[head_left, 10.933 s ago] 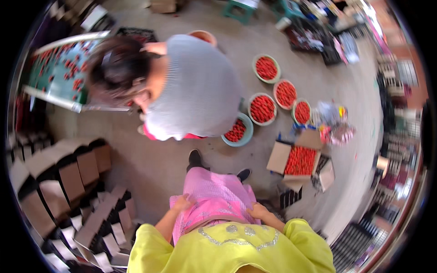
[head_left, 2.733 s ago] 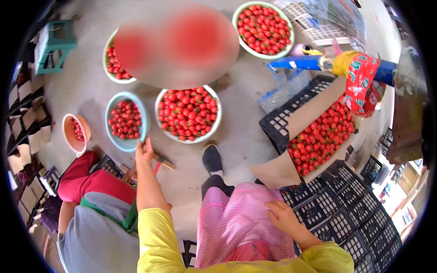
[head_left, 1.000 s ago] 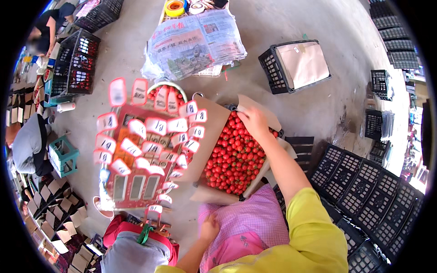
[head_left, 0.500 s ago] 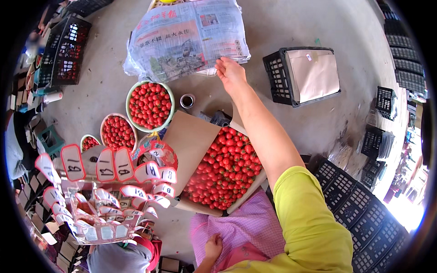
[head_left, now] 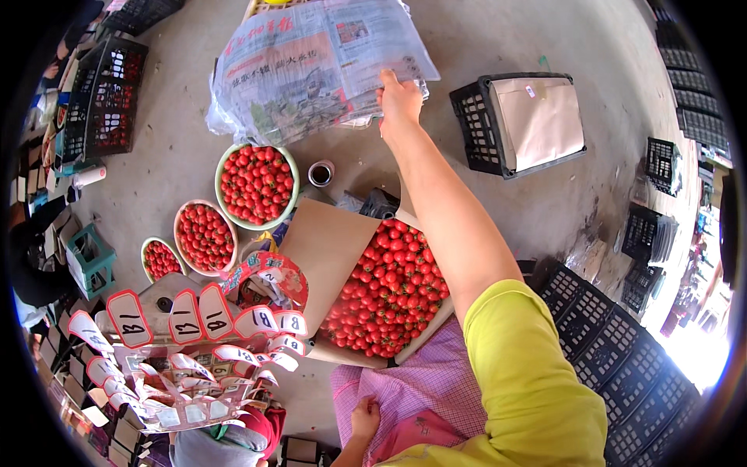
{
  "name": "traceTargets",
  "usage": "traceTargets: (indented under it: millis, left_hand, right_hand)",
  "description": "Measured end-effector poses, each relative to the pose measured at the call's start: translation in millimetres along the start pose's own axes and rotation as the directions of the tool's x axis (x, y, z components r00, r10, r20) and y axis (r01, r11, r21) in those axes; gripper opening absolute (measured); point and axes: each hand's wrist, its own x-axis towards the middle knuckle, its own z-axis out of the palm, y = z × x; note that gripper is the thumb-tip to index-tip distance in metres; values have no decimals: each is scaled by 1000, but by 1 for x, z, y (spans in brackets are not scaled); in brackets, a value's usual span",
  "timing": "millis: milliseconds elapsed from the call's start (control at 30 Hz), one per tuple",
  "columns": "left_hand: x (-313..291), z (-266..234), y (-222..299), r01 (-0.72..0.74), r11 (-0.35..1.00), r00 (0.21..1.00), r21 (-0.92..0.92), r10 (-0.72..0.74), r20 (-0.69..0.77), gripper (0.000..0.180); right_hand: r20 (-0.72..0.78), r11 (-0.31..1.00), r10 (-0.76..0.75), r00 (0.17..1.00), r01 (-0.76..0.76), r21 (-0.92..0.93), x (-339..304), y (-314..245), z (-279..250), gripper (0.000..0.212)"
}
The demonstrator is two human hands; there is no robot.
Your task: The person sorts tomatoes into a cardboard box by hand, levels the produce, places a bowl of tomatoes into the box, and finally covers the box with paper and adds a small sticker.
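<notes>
My right hand [head_left: 400, 101] reaches forward, its fingers closed on the near right edge of a newspaper sheet [head_left: 311, 70]. The newspaper lies on a stack under what looks like thin clear plastic. My left hand [head_left: 365, 416] rests curled on the purple checked apron [head_left: 436, 381] over my lap, with nothing visible in it. In front of me stands an open cardboard box [head_left: 331, 233] full of small red tomatoes [head_left: 389, 288] with green stems. My right forearm passes over the right side of this box.
Left of the box are a green-rimmed tub [head_left: 294, 183], a pink-rimmed tub [head_left: 178, 233] and a smaller tub [head_left: 145, 261], all holding tomatoes. A dark-filled cup [head_left: 320, 173], a paper-topped black crate [head_left: 471, 128], a label rack [head_left: 179, 389] and crate stacks [head_left: 622, 366] stand around.
My right hand has shifted slightly forward and right, and the newspaper's right corner has lifted and slid right with it. My left hand stays on my lap. The view has tilted slightly.
</notes>
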Motion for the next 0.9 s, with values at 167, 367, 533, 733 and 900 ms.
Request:
traceTargets:
  millis: [167, 367, 533, 733, 900]
  left_hand:
    - [4, -3, 24, 17, 996, 1000, -84, -16, 14, 23]
    - [8, -1, 46, 1, 997, 1000, -79, 0, 16, 23]
    - [8, 8, 38, -72, 991, 997, -116, 69, -33, 21]
    - [9, 11, 35, -8, 993, 1000, -121, 7, -7, 21]
    - [13, 12, 40, -70, 992, 997, -102, 68, -22, 22]
  right_hand:
    - [443, 346, -624, 644, 736, -582, -24, -29, 34, 19]
    - [854, -386, -391, 343, 781, -490, -43, -25, 61, 14]
    - [880, -387, -372, 295, 812, -436, -41, -7, 50, 16]
    - [407, 448, -536, 740, 657, -606, -27, -4, 29, 18]
    - [214, 683, -390, 896, 437, -585, 11, 12, -26, 22]
